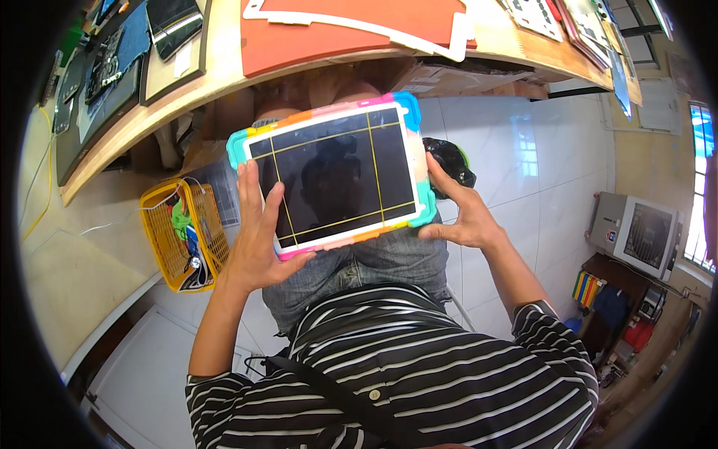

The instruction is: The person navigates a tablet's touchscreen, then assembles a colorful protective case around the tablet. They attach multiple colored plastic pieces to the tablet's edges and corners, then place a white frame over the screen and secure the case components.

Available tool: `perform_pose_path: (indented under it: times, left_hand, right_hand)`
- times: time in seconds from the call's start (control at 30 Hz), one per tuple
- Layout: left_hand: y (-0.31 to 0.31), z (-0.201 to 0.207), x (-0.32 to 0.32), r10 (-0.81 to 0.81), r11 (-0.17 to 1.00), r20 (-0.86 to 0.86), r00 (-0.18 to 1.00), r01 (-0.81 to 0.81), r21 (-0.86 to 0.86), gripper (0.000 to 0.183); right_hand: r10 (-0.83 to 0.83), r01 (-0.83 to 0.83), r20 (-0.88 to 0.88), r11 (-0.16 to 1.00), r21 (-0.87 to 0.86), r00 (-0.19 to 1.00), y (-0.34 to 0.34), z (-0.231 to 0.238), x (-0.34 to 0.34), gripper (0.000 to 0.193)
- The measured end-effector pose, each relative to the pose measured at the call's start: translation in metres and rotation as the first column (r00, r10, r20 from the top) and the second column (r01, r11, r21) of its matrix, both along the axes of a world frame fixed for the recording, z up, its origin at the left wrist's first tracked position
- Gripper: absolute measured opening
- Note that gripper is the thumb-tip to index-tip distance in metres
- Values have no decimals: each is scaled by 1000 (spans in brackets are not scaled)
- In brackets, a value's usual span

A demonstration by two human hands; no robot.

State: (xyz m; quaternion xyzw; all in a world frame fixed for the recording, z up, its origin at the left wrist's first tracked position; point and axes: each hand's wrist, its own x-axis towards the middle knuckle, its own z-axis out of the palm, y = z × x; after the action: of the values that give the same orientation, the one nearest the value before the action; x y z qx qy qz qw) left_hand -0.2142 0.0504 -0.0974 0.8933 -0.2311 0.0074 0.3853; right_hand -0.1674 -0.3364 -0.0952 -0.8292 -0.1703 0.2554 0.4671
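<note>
A tablet [336,179] with a dark screen and white border is held over my lap, screen up and slightly turned. Around its edge runs a multicoloured protective case [407,108] in teal, blue, pink, orange and yellow. Thin yellow strips [375,168] cross the screen near its four sides; whether they are tape or bands I cannot tell. My left hand [258,232] grips the left side and lower left corner, with some fingers lying over the front. My right hand [462,212] clasps the right edge near the lower corner, thumb and fingers apart along the case.
Beyond the tablet is a wooden table [217,86] with a red-orange mat [340,41], a white frame-shaped piece [374,28] and a dark phone-like device [173,24]. A yellow basket [168,247] of cables stands at left; a black-lined bin [449,161] sits at right.
</note>
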Motion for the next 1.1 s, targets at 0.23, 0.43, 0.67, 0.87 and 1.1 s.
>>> perform_pose_path:
  times: [0.23, 0.43, 0.67, 0.87, 1.1]
  left_hand:
    - [1, -7, -4, -17, 1000, 27, 999, 17, -8, 119]
    - [1, 21, 12, 49, 992, -7, 999, -50, -112, 116]
    - [16, 43, 12, 276, 958, 99, 956, -267, -101, 86]
    - [35, 55, 9, 400, 914, 151, 904, -382, -135, 68]
    - [40, 85, 32, 518, 722, 69, 853, -392, -570, 46]
  right_hand:
    - [-13, 58, 372, 992, -111, 928, 6, -4, 5, 90]
    - [-312, 331, 696, 937, 112, 646, 29, 60, 73, 20]
    - [115, 239, 905, 944, -228, 408, 43, 91, 138, 36]
    - [-139, 146, 932, 985, 95, 335, 29, 101, 171, 23]
    - [-213, -236, 972, 954, 185, -99, 11, 224, 177, 49]
